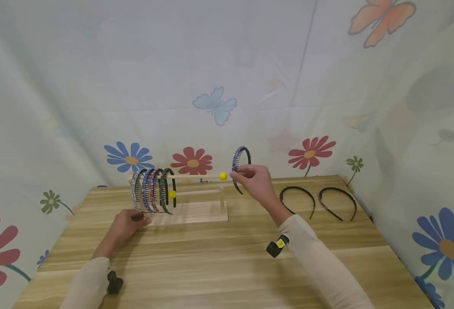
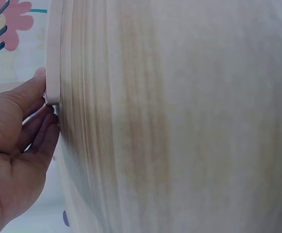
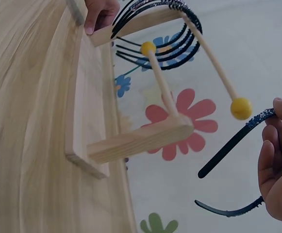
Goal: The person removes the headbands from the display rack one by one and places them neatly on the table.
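My right hand (image 1: 255, 182) pinches a headband (image 1: 236, 158) with blue glitter and inner teeth between thumb and fingers. It is raised just right of the yellow ball (image 1: 222, 176) at the tip of the upper rod. In the right wrist view, the headband's black end (image 3: 223, 154) points toward the stand, apart from the ball. My left hand (image 1: 125, 225) grips the left end of the wooden stand's base (image 1: 196, 213); the left wrist view has the thumb on one face of the base (image 2: 54, 58). Several glittery headbands (image 1: 145, 189) hang on the upper rod's left part.
Two dark headbands, one plain (image 1: 297, 187) and one with coloured glitter (image 1: 337, 189), lie on the table (image 1: 227, 266) at the right. A shorter lower rod ends in another yellow ball (image 1: 172, 194). Behind hangs a curtain (image 1: 165, 86) printed with flowers and butterflies.
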A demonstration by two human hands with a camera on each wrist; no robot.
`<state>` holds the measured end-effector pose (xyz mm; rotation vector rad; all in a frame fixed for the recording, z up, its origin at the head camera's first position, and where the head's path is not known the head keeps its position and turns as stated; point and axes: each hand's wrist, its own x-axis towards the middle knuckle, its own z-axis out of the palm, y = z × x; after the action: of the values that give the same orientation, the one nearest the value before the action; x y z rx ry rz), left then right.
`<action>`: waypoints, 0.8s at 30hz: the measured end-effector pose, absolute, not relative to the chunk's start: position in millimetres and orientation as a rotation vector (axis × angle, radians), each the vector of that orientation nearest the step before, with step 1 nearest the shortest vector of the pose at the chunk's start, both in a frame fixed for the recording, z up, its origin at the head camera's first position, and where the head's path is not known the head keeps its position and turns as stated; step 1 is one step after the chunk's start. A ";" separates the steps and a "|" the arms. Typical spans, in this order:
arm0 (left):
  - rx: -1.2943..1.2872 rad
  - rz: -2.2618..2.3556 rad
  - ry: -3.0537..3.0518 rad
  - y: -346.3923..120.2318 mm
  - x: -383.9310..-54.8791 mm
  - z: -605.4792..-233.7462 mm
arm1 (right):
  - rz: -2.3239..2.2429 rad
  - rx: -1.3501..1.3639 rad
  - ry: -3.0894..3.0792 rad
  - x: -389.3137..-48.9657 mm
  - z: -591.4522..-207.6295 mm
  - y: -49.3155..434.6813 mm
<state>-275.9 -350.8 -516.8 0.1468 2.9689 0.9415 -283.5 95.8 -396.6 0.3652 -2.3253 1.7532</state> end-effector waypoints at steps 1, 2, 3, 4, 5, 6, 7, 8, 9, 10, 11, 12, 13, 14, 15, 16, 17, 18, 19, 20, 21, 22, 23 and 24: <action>0.148 0.942 2.970 -350.8 -275.6 -516.8 | 1.760 0.348 -2.327 -284.8 -399.0 96.6; 0.150 0.943 2.971 -350.5 -275.0 -516.3 | 1.759 0.327 -2.332 -285.7 -401.3 97.4; 0.150 0.944 2.970 -350.5 -274.9 -516.0 | 1.758 0.303 -2.340 -286.6 -403.8 97.8; 0.150 0.948 2.967 -350.4 -274.7 -515.6 | 1.758 0.279 -2.348 -287.9 -406.8 98.1; 0.154 0.951 2.966 -350.3 -274.4 -515.0 | 1.756 0.256 -2.353 -289.2 -410.2 98.4; 0.152 0.953 2.962 -350.3 -274.2 -514.5 | 1.748 0.233 -2.363 -290.3 -413.7 98.6; 0.153 0.954 2.961 -350.2 -273.9 -513.9 | 1.742 0.211 -2.372 -291.3 -417.3 98.6; 0.147 0.958 2.958 -350.2 -273.7 -513.5 | 1.730 0.194 -2.380 -292.2 -420.9 98.6; 0.142 0.960 2.956 -350.4 -273.7 -513.5 | 1.719 0.179 -2.387 -294.0 -425.2 98.5; 0.146 0.960 2.955 -350.3 -273.3 -513.5 | 1.709 0.167 -2.392 -295.5 -429.5 98.5; 0.144 0.957 2.956 -350.4 -273.2 -513.7 | 1.694 0.156 -2.401 -296.5 -433.4 98.5; 0.139 0.958 2.956 -350.4 -273.1 -514.0 | 1.677 0.145 -2.411 -297.3 -436.8 98.4; 0.137 0.957 2.957 -350.4 -272.9 -514.2 | 1.664 0.141 -2.415 -298.1 -440.0 98.4; 0.132 0.959 2.958 -350.3 -272.8 -514.5 | 1.648 0.134 -2.422 -299.1 -443.2 98.4; 0.130 0.958 2.960 -350.3 -272.7 -514.8 | 1.633 0.125 -2.430 -299.8 -446.0 98.2; 0.130 0.955 2.964 -350.3 -272.7 -515.1 | 1.620 0.115 -2.437 -299.8 -447.9 98.1; 0.131 0.953 2.968 -350.5 -272.8 -515.2 | 1.608 0.106 -2.443 -299.7 -449.6 98.1; 0.132 0.953 2.972 -350.5 -272.7 -515.5 | 1.599 0.097 -2.445 -299.9 -451.2 98.0; 0.132 0.952 2.975 -350.5 -272.8 -515.9 | 1.588 0.090 -2.448 -300.2 -453.2 98.1; 0.133 0.952 2.978 -350.4 -272.8 -516.2 | 1.585 0.081 -2.449 -300.4 -455.0 98.1; 0.134 0.952 2.983 -350.5 -273.0 -516.6 | 1.576 0.076 -2.449 -300.9 -456.8 98.4; 0.138 0.954 2.988 -350.4 -273.1 -516.9 | 1.571 0.065 -2.448 -302.0 -459.2 99.0; 0.135 0.959 2.990 -350.3 -273.2 -517.1 | 1.559 0.057 -2.449 -303.3 -461.9 99.5; 0.133 0.961 2.995 -350.1 -273.4 -517.4 | 1.544 0.047 -2.453 -304.7 -464.4 100.1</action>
<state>-273.4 -350.1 -517.4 0.1329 2.9955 0.9606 -304.7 100.1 -464.4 0.0470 -2.4533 1.5439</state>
